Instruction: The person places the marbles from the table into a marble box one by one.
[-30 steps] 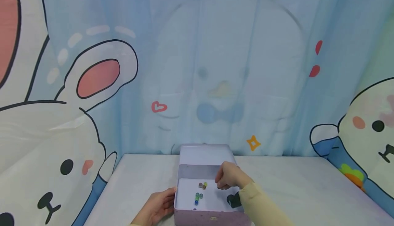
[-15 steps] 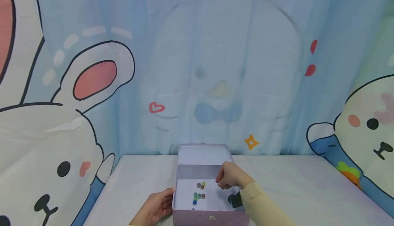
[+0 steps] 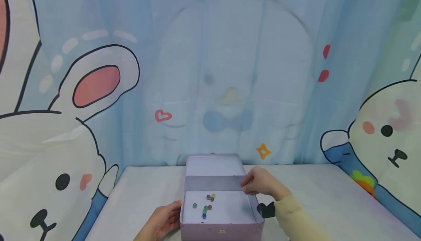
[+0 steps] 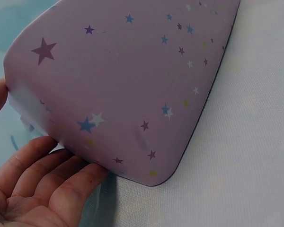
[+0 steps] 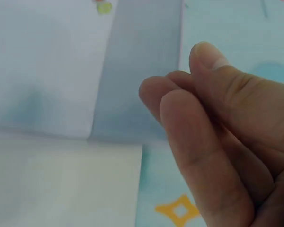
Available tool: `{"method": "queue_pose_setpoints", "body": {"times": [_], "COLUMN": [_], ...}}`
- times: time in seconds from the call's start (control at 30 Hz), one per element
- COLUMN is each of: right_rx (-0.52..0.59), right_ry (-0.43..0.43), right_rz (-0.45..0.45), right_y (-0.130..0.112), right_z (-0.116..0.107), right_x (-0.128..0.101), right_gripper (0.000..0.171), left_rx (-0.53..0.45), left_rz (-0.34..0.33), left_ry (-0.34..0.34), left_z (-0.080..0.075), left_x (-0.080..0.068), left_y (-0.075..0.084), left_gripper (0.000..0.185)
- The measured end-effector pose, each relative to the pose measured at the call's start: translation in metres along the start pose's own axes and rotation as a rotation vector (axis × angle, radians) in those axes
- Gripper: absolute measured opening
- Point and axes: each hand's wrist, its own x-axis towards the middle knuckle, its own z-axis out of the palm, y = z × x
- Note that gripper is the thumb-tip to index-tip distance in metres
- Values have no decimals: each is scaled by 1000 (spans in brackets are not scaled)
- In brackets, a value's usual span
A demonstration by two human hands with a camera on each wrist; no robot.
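With the lilac tin box sitting open at the table's near edge, left hand lies flat against its left wall, fingers straight. Marbles lie loose inside, left of centre. Right hand hovers at the far right corner, fingers curled together; whether it pinches anything, can't tell.

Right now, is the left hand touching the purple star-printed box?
Touching. In the left wrist view the left hand's fingertips press against the purple box's lower outer wall; the head view shows it at the box's left side.
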Motion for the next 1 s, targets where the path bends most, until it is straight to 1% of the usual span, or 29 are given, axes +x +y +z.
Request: {"method": "queue_pose_setpoints", "body": {"times": [0.07, 0.13, 0.23, 0.3, 0.4, 0.47, 0.57, 0.77, 0.9, 1.0], "right_rx": [-2, -21, -47, -55, -59, -61, -57, -42, -40, -43], "right_ry": [9, 28, 48, 56, 59, 54, 39, 7, 11, 17], "right_rz": [22, 69, 155, 196, 240, 271, 318, 387, 432, 439], "right_y": [9, 19, 34, 43, 55, 61, 71, 97, 108, 113], "right_z": [-13, -24, -42, -52, -63, -65, -60, -34, -20, -15], "right_x": [-7, -14, -25, -33, -44, -50, -58, -78, -92, -100], "right_gripper": [14, 15, 15, 14, 15, 16, 17, 13, 11, 11], "left_rx": [10, 18, 26, 29, 24, 18, 5, -5, -1, 6], "left_rz": [-10, -21, -17, -16, 2, 16, 30, 24, 14, 3], "left_ry": [8, 23, 25, 27, 14, 7, 1, 17, 29, 37], "left_z": [1, 1, 1, 1, 1, 1, 2, 3, 4, 5], "left_x": [0, 1, 0, 0, -2, -3, -4, -6, -6, -6], "left_y": [0, 0, 0, 0, 0, -1, -3, -1, 0, 0], "left_gripper": [73, 73, 72, 73, 74, 75, 77, 79, 78, 79]}}
